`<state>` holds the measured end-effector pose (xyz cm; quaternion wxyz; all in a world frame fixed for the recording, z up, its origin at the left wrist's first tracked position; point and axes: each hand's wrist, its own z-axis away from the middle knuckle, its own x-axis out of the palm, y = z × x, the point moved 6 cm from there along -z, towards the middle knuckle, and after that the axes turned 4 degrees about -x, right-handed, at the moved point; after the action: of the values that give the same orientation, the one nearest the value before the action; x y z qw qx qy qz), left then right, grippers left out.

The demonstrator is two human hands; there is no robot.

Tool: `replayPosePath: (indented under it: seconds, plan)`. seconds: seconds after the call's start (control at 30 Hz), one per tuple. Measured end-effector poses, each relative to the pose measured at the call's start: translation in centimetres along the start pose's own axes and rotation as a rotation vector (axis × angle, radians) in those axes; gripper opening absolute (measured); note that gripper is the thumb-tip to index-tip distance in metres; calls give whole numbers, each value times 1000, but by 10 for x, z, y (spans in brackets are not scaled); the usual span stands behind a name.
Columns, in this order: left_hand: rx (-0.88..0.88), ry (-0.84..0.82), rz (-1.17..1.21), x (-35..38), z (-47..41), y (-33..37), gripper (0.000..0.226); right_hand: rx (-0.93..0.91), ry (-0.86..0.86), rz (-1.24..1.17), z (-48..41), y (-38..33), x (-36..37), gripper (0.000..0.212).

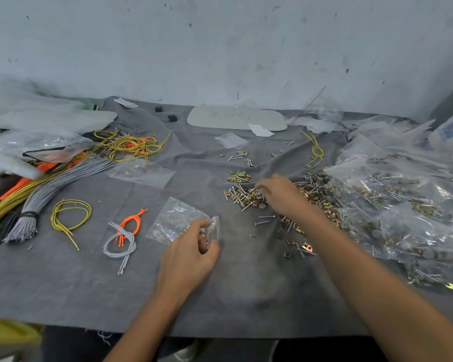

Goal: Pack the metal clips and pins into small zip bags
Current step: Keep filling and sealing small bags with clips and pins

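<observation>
1. The small clear plastic zip bag (177, 220) lies on the grey cloth (89, 283) near the front centre, with a few metal pieces visible inside and its mouth turned to the right.
2. The left hand (191, 253) grips the bag's mouth, thumb and curled fingers pinching its edge.
3. Just to the right spreads the loose pile of brass-coloured metal clips and silver pins (246, 195).
4. The right hand (283, 193) rests on that pile, fingers bent down among the pieces; whether it holds any cannot be told.
5. Farther right, filled clear plastic bags (403, 205) of similar hardware are heaped.
6. To the left lie an orange cord bundle (132, 222), a knotted grey cord bundle (123, 244) and a yellow wire loop (71, 214), all apart from the bag.
</observation>
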<state>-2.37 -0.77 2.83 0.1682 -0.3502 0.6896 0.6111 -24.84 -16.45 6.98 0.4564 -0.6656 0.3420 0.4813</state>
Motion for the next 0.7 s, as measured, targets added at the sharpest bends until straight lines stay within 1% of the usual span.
replayPosePath:
  seconds: [0.1, 0.17, 0.3, 0.47, 0.53, 0.57, 0.67, 0.7]
  plan:
    - [-4, -3, 8, 2, 0, 0, 32, -27, -120, 152, -8, -4, 10, 30]
    - [-16, -7, 15, 2, 0, 0, 32, -40, -104, 187, -9, -4, 13, 29]
    - [-17, -10, 25, 0, 1, 0, 32, 0, -46, 215, -9, 0, 13, 25]
    - [-8, -10, 29, -2, 1, 2, 30, 50, -5, 209, -6, 5, 13, 27]
    - [-12, -10, 32, -2, 1, 2, 30, 63, 1, 161, -1, 6, 10, 26]
    - [-13, -7, 29, -2, 1, 2, 30, 69, 37, 102, 2, 5, 6, 23]
    - [-8, 12, 27, -3, 2, 3, 29, 104, 188, -222, 24, -11, -8, 20]
    - [-10, 18, 33, -4, 2, 3, 28, 101, 213, -322, 33, -20, -8, 19]
